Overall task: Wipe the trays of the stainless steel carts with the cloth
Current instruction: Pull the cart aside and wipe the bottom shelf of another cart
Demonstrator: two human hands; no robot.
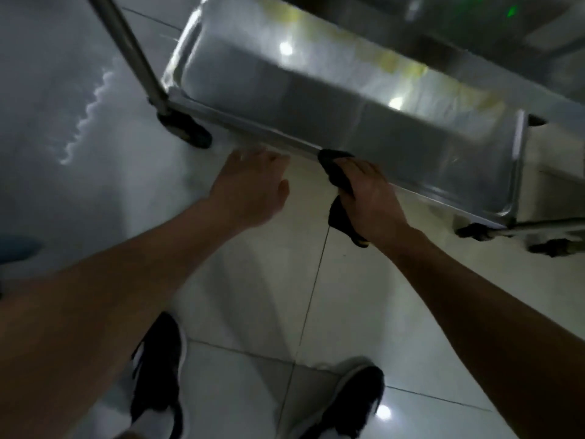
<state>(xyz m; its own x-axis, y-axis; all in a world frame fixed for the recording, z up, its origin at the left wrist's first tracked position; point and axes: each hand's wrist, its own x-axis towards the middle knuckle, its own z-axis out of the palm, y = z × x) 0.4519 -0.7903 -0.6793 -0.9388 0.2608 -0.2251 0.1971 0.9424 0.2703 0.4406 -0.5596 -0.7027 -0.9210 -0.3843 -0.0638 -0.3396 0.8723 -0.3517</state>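
right hand (368,194) is gripping one dark cloth (337,175) at the tray (316,90) edge
left hand (250,188) is hovering spread; two wheels (186,129) and one post (129,49) are flanking.

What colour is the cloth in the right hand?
Black, the cloth; the head view shows it.

One tray (316,99), one cloth (338,175), two hands.

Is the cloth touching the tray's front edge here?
Touching. The head view shows the right hand pressing the dark cloth against the tray's near rim, no gap visible between them.
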